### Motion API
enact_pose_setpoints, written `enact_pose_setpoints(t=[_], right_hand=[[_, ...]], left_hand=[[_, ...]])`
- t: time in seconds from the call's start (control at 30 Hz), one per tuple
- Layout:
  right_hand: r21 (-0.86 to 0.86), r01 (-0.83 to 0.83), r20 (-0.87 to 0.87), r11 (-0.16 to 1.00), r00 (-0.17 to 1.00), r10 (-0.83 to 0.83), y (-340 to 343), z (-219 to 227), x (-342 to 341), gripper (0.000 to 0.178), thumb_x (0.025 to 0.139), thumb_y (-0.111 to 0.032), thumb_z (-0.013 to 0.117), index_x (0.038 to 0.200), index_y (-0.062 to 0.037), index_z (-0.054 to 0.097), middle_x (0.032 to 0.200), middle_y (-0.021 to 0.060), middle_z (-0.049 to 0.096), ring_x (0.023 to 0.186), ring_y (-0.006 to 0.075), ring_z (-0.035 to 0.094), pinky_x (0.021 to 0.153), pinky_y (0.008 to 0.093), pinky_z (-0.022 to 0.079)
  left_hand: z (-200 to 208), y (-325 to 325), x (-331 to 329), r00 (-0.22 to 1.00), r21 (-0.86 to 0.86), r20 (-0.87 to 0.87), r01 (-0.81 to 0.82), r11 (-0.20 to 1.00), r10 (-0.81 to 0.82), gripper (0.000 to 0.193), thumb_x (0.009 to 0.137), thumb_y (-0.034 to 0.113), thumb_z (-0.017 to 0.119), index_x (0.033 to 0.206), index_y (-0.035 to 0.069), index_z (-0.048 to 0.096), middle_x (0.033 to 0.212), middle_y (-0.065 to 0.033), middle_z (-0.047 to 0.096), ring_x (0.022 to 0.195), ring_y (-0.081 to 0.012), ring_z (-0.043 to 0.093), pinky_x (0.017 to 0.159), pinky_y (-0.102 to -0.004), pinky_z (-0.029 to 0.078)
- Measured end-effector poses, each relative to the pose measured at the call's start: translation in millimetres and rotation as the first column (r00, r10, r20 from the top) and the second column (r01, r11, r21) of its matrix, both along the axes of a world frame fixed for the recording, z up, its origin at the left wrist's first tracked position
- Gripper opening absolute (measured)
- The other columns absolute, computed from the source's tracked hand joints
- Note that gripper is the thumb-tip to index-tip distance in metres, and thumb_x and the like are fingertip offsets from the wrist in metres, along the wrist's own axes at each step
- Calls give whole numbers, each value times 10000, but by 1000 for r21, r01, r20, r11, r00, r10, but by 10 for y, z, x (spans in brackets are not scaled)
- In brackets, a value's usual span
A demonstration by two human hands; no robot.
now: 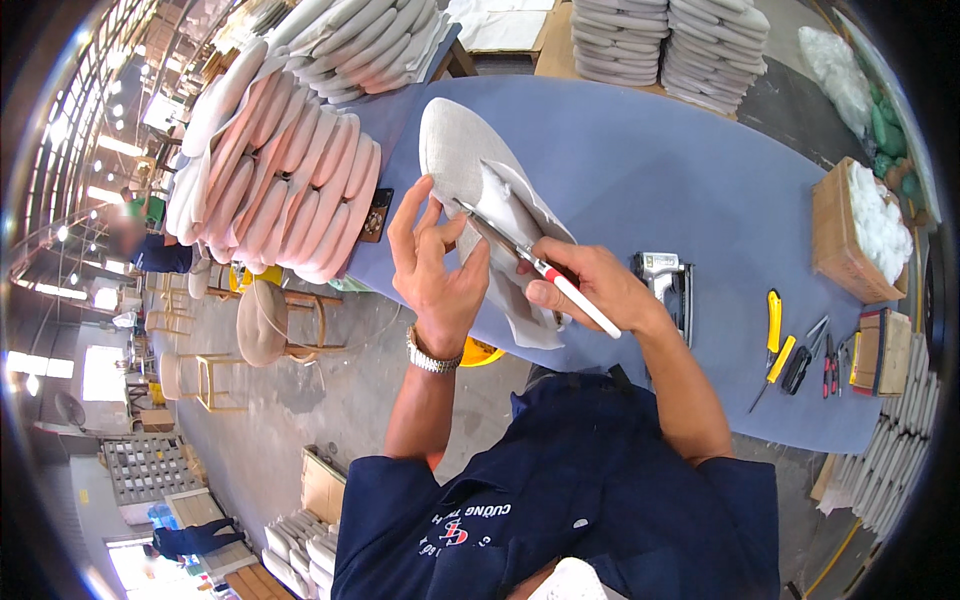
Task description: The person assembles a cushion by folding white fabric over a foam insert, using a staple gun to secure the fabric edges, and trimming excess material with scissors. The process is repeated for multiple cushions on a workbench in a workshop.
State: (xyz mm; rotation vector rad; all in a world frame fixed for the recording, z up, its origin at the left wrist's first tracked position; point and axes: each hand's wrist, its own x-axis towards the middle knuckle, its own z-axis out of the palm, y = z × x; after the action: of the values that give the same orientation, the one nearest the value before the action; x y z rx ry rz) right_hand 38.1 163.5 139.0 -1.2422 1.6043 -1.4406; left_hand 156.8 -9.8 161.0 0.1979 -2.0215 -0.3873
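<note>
A light grey fabric-covered cushion (455, 140), rounded at its far end, stands tilted over the near left part of the blue table. Loose white material (508, 200) hangs open along its underside. My right hand (590, 285) is closed round a slim metal-jawed tool (565, 283) with a red and white handle; I cannot tell its exact kind. The tool's tip lies against the cushion, beside my left fingers. At the cushion's left edge is my left hand (435, 260), fingers apart and partly bent, with nothing visible in it. A wristwatch circles that wrist.
On the blue table (620, 150) lie a staple gun (665, 285), a yellow utility knife (774, 320), screwdrivers and other hand tools. A carton of white stuffing (840, 235) stands at right. Stacked cushions (280, 180) rise at left. Behind them are stools (265, 320) and other people.
</note>
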Motion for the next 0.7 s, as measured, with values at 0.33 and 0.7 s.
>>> enact_pose_setpoints(t=[0.33, 0.7], right_hand=[[49, 76, -94, 996, 993, -71, -58, 12, -21, 500, 847, -490, 832, 1013, -34, 708, 766, 151, 658, 652, 292, 617, 631, 383, 484], [44, 87, -71, 995, 994, -83, -90, 4, 75, 434, 873, -440, 829, 920, -29, 698, 683, 145, 615, 589, 264, 570, 580, 386, 449]], left_hand=[[-15, 19, 6, 1000, 24, -11, -16, 1000, 16, 318, 708, -84, 807, 953, 12, 629, 1438, -192, 561, 1109, -335, 732, 734, -299, 648], [-52, 24, 57, 998, 97, -19, -62, 993, 64, 300, 780, -78, 767, 1045, 11, 660, 1435, -214, 553, 1164, -351, 714, 673, -271, 625]])
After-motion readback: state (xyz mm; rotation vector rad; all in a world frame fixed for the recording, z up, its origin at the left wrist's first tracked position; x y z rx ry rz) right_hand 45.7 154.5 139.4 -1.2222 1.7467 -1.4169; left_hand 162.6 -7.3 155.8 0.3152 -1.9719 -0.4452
